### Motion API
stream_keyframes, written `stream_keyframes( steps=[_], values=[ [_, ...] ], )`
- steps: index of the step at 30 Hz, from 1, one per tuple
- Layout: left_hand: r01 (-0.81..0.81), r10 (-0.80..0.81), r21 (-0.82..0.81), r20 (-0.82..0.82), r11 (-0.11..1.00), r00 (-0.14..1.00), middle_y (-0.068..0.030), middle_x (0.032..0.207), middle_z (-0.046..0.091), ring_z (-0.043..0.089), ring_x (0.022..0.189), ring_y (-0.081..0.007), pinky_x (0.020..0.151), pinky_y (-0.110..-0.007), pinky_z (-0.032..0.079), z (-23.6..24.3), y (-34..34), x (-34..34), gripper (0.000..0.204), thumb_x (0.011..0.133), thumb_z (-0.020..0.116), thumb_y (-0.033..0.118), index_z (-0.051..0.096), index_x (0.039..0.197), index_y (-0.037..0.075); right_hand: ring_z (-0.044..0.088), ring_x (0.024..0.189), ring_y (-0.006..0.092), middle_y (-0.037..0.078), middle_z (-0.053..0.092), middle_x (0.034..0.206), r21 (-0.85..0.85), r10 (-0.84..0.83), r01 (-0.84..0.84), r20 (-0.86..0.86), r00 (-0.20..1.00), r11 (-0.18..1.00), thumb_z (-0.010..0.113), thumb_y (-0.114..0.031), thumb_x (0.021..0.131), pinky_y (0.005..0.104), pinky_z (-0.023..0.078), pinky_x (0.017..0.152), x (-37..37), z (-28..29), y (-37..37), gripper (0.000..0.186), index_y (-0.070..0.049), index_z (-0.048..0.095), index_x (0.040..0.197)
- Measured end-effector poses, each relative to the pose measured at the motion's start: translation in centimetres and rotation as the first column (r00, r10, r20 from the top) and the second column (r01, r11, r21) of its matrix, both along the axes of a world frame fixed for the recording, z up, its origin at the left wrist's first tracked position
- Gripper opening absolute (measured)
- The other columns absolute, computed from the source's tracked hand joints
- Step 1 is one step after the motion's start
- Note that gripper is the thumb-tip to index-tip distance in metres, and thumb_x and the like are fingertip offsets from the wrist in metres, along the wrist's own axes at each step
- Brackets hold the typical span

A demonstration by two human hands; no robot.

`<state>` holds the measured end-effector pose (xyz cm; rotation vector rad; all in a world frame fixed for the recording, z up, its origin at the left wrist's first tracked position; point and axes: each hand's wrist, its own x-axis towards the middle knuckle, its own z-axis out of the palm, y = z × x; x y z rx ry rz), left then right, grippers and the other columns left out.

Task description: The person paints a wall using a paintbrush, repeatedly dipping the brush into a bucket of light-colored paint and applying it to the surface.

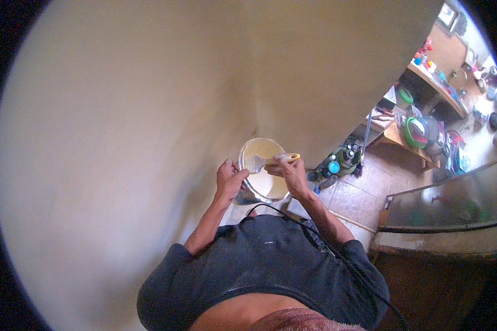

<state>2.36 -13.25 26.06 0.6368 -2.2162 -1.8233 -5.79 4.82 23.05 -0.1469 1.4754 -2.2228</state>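
A: Where's the brush (pixel 255 163)?
B: Over the mouth of the bucket (pixel 263 199), lying nearly level, bristles to the left. Its yellow handle sticks out past the right grip (pixel 289 172).
A: So the right grip has it?
B: Yes, fingers and thumb are closed on the handle.
A: And the left grip (pixel 230 181)?
B: Clasping the bucket at the left side of its rim. The thumb reaches toward the bristles; whether it touches them, I can't tell.
A: What's in the bucket?
B: Something pale and creamy, low inside. The bucket is in front of the person's dark shirt (pixel 259 251), near the corner of the cream wall (pixel 121 110).
A: Anything off to the right?
B: Bottles (pixel 345 157) grouped on the tiled floor (pixel 364 185), just beside the wall's end. Past them, a low wooden surface (pixel 395 135) carries a green tub (pixel 407 132).
A: And that black line?
B: A cable (pixel 364 271), running across the shirt toward the lower right.
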Motion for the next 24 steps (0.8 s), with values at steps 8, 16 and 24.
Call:
stream_keyframes(
  steps=[8,16,24],
  values=[
    [-0.008,0.009,-0.015,0.009,1.0,1.0,-0.0079,0.064,0.054,0.054,0.048,-0.0134,0.038,-0.027,0.046,1.9,0.3,0.5,0.023,0.069,0.066,0.011,0.049,0.077,-0.001,0.064,0.089,0.033,0.022,0.062,0.096,-0.166,0.069,-0.036,0.195,0.978,0.985,0.055,-0.011,0.087,0.042,0.053,0.083,0.0,0.8,-0.9,0.028,0.012,0.053,0.103],
    [0.002,0.001,-0.054,0.051,0.999,0.999,-0.0063,0.062,0.052,0.053,0.046,-0.0123,0.037,-0.026,0.045,3.7,0.4,0.4,0.019,0.069,0.064,0.008,0.049,0.075,-0.001,0.065,0.087,0.0245,0.016,0.066,0.099,0.415,0.31,-0.076,-0.532,0.788,0.907,0.066,-0.006,0.079,0.0328,0.053,0.075,-2.6,2.6,2.4,0.023,0.004,0.063,0.1],
    [0.073,-0.062,-0.096,0.122,0.993,0.991,-0.0054,0.064,0.053,0.052,0.053,-0.0139,0.045,-0.029,0.045,3.8,0.1,0.2,0.02,0.066,0.065,0.011,0.051,0.075,0.001,0.066,0.086,0.0259,0.014,0.066,0.102,0.458,0.357,0.105,-0.799,0.484,0.883,0.069,-0.006,0.076,0.0337,0.053,0.072,-4.1,4.0,2.3,0.024,-0.003,0.066,0.1]
  ],
)
